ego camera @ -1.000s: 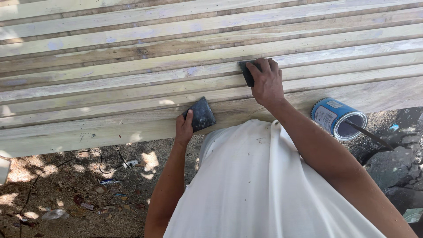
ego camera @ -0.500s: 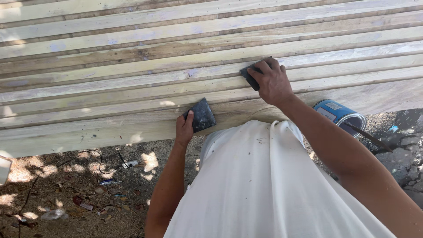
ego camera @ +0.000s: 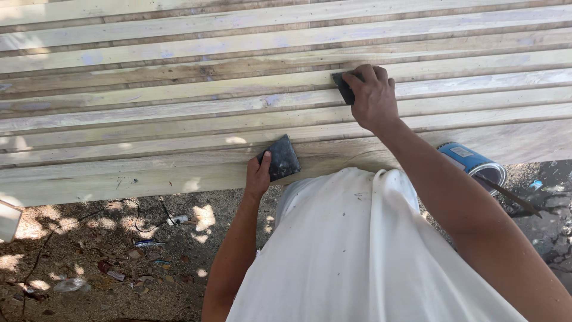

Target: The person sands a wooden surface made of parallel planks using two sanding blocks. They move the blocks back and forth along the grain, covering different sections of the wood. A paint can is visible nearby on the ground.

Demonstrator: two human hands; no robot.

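A wide panel of pale wooden slats point(ego camera: 179, 101) with dark grooves fills the upper half of the head view. My right hand point(ego camera: 372, 98) presses a small dark scraper pad point(ego camera: 344, 87) against a slat near the centre right. My left hand point(ego camera: 257, 176) grips a dark, flat square pad point(ego camera: 282, 158) at the panel's near edge. My white shirt fills the lower middle.
A blue open tin point(ego camera: 473, 164) with a stick in it lies on the ground at right, partly behind my right arm. Below the panel is dirt ground point(ego camera: 101, 262) with litter, small debris and sun patches. A pale object point(ego camera: 9, 219) shows at the left edge.
My right hand with its pad has slid a little to the right along the slat. The left hand keeps its pad at the near edge.
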